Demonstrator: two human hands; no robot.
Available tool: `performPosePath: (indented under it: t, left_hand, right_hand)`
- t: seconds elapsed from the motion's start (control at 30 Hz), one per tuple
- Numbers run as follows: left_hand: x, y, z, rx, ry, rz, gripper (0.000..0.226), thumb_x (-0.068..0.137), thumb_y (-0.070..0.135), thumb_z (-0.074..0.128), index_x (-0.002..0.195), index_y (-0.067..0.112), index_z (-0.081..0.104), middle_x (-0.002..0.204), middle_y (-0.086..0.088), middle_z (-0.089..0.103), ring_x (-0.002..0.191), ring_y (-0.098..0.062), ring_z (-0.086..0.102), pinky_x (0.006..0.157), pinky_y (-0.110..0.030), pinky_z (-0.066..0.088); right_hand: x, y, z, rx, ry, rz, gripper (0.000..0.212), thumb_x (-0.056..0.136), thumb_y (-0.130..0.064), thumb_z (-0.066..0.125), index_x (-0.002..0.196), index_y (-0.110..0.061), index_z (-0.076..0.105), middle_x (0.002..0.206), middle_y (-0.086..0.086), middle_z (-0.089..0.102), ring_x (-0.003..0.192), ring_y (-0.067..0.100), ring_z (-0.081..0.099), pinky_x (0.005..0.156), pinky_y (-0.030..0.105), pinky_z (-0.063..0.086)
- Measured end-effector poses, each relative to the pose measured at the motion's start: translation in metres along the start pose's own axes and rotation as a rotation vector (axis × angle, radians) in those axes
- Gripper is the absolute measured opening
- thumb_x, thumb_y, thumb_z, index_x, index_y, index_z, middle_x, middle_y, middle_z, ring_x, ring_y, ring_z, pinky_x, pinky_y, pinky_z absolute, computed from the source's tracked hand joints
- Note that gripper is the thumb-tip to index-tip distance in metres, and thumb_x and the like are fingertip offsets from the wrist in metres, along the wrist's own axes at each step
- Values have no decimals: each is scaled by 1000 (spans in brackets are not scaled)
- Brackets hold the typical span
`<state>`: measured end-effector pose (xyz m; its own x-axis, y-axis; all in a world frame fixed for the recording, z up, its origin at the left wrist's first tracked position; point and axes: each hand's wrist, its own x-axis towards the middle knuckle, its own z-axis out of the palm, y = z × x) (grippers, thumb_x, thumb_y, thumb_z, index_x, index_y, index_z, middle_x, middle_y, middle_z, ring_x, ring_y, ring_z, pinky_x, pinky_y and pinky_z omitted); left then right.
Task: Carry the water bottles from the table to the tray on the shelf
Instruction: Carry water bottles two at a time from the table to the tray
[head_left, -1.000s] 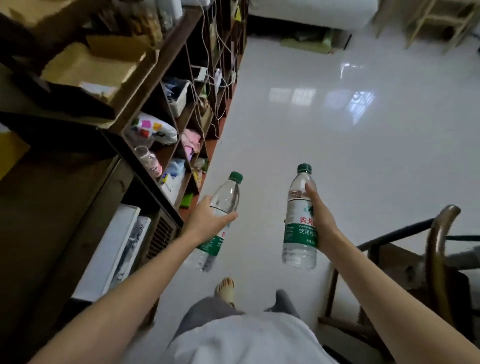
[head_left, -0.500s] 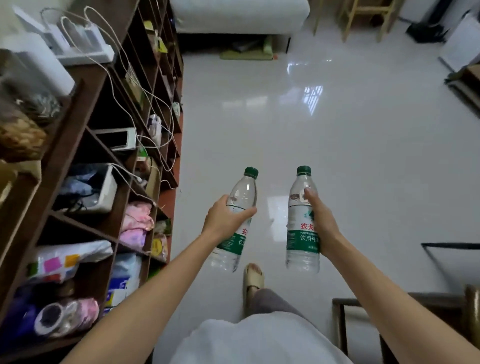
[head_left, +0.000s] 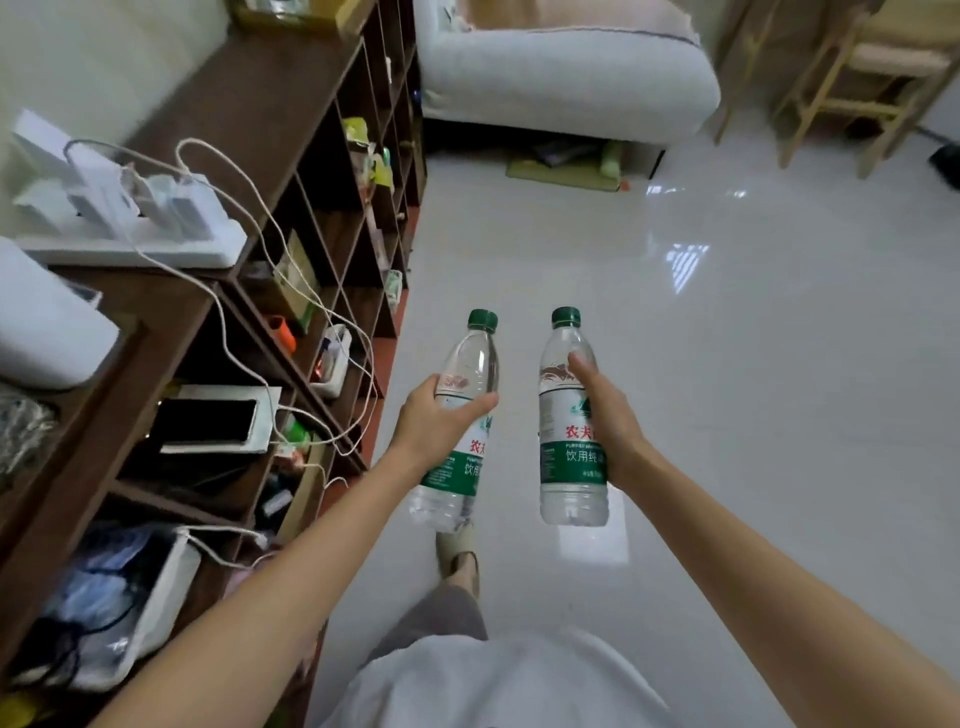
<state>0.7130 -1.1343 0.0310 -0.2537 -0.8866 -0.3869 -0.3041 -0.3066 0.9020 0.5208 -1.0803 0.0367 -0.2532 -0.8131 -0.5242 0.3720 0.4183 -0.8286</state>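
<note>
I hold two clear water bottles with green caps and green labels, out in front of me over the white floor. My left hand (head_left: 434, 423) grips the left bottle (head_left: 460, 470) round its upper body; this bottle tilts to the right. My right hand (head_left: 608, 415) grips the right bottle (head_left: 569, 457), which stands nearly upright. The dark brown shelf (head_left: 291, 98) runs along my left. No tray shows in this view.
The shelf cubbies hold phones, boxes and white charging cables (head_left: 244, 208) that hang from a power strip (head_left: 135, 244) on top. A white sofa (head_left: 561, 73) stands ahead, a wooden stool (head_left: 852, 88) at the far right. My foot (head_left: 457, 553) is below the bottles.
I have walked forward along the shelf; the chair at the right has left the view and the sofa is nearer. Both bottles stay gripped in front of me.
</note>
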Motion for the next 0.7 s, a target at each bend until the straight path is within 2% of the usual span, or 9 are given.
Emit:
performPosePath:
  t: [0.1,0.23,0.33,0.43,0.53,0.7]
  left_hand:
    - [75,38,-16,-60,2,-9,38,79,35,76,108,16,61,99,-11,71,85,-27,70,75,-40,58]
    - [175,97,-29,-201,-31,-24,34,81,30,75,106,10,63,95,-19,71,75,-29,69,73,-41,57]
    - [243,137,-30,-285,-47,-17,24,82,26,74,100,13,64,89,-16,72,74,-30,68,76,-44,56]
    - [310,169,-26,-365,-60,-35,23,82,26,74,100,14,64,92,-17,72,82,-35,68,83,-49,54]
    - [380,200,-22,-399,-46,-36,20,84,25,72,100,15,65,88,-14,73,78,-31,69,80,-44,55]
    - [488,261,-17,-470,58,12,28,74,30,76,97,15,68,88,-13,73,78,-30,69,77,-41,55]
  right_hand:
    - [64,-46,20,3,3,4,46,87,-49,62,113,-11,58,80,10,66,61,22,65,63,34,57]
    - [144,-116,40,-14,25,-75,33,91,-43,59,108,-14,60,78,8,66,59,19,64,61,31,57]
    - [202,-161,46,-11,65,-94,35,91,-42,60,112,-15,60,82,8,66,63,20,65,65,33,56]
    - [264,-199,49,-13,61,-105,40,91,-42,61,118,-13,59,81,8,67,63,20,64,65,33,56]
    - [331,-240,52,-22,31,-112,36,92,-41,59,116,-13,59,78,7,67,60,18,64,60,30,55]
    - [443,-317,59,-58,-66,-122,33,94,-40,57,114,-15,60,80,7,67,60,17,65,57,28,55]
